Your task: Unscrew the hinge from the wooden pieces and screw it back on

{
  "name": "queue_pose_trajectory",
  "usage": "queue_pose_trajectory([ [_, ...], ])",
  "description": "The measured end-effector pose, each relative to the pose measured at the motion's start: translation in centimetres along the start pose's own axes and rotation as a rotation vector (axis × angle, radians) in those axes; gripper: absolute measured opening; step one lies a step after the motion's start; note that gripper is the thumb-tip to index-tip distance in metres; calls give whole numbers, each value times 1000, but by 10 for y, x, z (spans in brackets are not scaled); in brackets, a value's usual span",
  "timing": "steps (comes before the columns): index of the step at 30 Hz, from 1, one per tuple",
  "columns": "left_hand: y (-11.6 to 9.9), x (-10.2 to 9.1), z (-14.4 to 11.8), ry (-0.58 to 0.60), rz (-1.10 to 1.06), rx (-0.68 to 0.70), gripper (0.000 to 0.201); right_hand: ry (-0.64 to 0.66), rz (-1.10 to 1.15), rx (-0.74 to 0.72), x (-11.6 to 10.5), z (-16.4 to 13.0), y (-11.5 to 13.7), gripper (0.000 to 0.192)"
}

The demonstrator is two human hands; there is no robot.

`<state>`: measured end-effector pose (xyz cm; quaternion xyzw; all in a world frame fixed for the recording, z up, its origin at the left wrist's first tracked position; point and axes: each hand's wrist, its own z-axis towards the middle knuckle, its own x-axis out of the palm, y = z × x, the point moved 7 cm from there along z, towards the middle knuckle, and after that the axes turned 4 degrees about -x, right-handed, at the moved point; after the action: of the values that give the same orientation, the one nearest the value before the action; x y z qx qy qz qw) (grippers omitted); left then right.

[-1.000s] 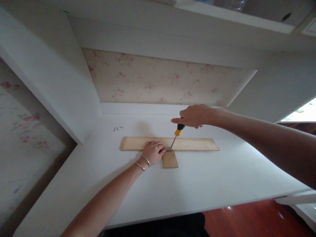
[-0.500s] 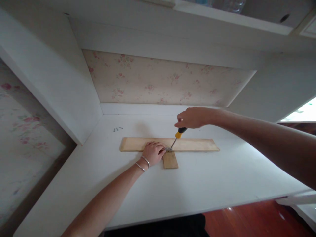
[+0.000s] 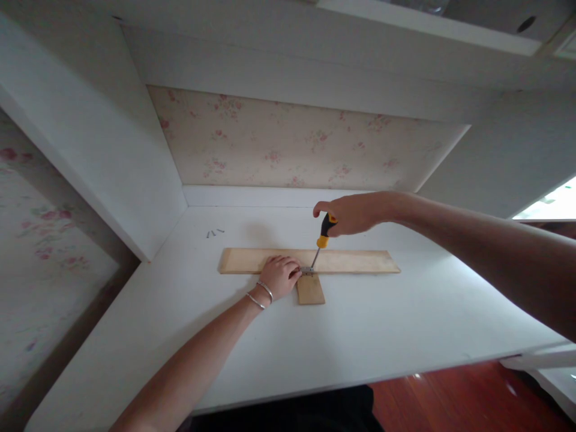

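My right hand [image 3: 353,215] is wrapped round the black and yellow handle of a screwdriver [image 3: 323,234], with the forefinger lifted near the handle's top. The screwdriver tilts slightly, and its tip meets the right part of a small metal hinge [image 3: 306,271]. This hinge lies where a long wooden board [image 3: 355,261] meets a short wooden piece [image 3: 311,290]. My left hand [image 3: 279,276] rests on the long board, fingers curled and fingertips pressing the hinge's left end. Two bracelets circle that wrist. The exact screw under the tip is too small to make out.
Several small screws [image 3: 215,233] lie on the white tabletop [image 3: 382,336], behind the long board's left part. A white side panel [image 3: 103,144] stands at the left, and a shelf [image 3: 427,27] hangs overhead. Reddish flooring [image 3: 423,399] shows past the front edge.
My right hand has shifted its grip on the screwdriver: the fingers have opened partly, and more of the handle shows, now more upright. The left hand and the boards keep their places.
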<state>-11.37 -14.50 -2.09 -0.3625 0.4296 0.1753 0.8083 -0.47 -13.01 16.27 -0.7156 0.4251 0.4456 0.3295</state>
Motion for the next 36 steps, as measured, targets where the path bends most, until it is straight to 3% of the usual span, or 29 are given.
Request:
queue_pose_trajectory([
  [2, -1, 0, 0, -1, -2, 5, 12, -7, 6, 39, -2, -1, 0, 70],
  [6, -1, -1, 0, -9, -3, 9, 10, -81, -155, 250, -10, -3, -9, 65],
  [10, 0, 0, 0, -1, 2, 1, 10, -41, -78, 59, -3, 0, -3, 52],
  [12, 0, 0, 0, -5, 4, 1, 10, -51, -19, -32, -2, 0, 1, 67],
  [14, 0, 0, 0, -12, 3, 5, 9, -86, -20, 30, -3, -1, -2, 76],
  [18, 0, 0, 0, -20, 0, 9, 9, -101, -153, 265, -8, -3, -12, 66],
  [22, 1, 0, 0, -23, 3, 13, 9, -15, -67, 100, -5, -2, 0, 52],
  [24, 1, 0, 0, -25, 2, 14, 10, 13, 11, 9, -4, -2, 7, 66],
  [27, 1, 0, 0, -34, -1, 10, 9, -46, -30, 106, -8, -2, 2, 81],
  [31, 0, 0, 0, -31, -2, 15, 9, -112, -176, 280, -12, 0, -9, 69],
  [34, -1, -1, 0, -27, 0, 24, 9, -73, -130, 182, -8, 3, -7, 56],
  [36, -1, -1, 0, -28, 1, 25, 9, -40, -58, 75, -4, 2, -2, 62],
])
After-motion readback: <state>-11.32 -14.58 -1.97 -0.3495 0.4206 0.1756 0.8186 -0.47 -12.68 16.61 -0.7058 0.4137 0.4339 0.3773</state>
